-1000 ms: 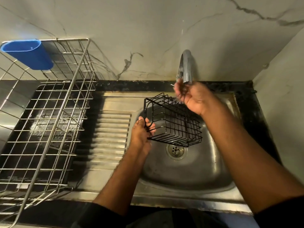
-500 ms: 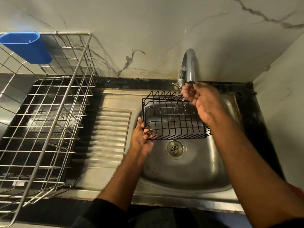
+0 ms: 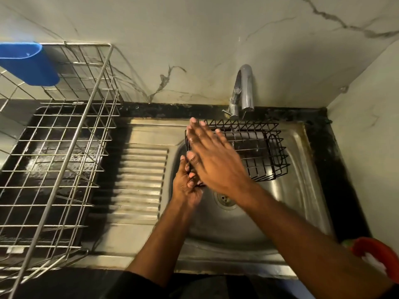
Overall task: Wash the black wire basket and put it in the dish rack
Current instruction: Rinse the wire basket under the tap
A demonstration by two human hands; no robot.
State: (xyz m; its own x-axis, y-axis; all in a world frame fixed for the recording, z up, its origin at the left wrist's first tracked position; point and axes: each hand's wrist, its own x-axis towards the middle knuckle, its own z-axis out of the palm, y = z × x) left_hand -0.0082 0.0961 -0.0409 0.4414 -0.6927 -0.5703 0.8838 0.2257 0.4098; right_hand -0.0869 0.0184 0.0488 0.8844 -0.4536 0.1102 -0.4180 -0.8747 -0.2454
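The black wire basket (image 3: 257, 149) hangs over the steel sink bowl (image 3: 287, 212), below the tap (image 3: 244, 89). My left hand (image 3: 186, 184) grips its near left corner, fingers curled round the wires. My right hand (image 3: 212, 156) lies flat with straight fingers across the basket's left part, fingertips at the far left rim. The wire dish rack (image 3: 56, 147) stands to the left of the sink on a dark tray.
A blue plastic cup holder (image 3: 28, 63) hangs on the rack's far left rim. The ribbed drainboard (image 3: 140, 180) lies between rack and bowl. A red object (image 3: 375, 255) sits at the right counter edge. Marble walls close in at the back and right.
My right hand left the tap and swept left, now flat on the basket. The basket has levelled out under the tap. My left hand keeps its grip.
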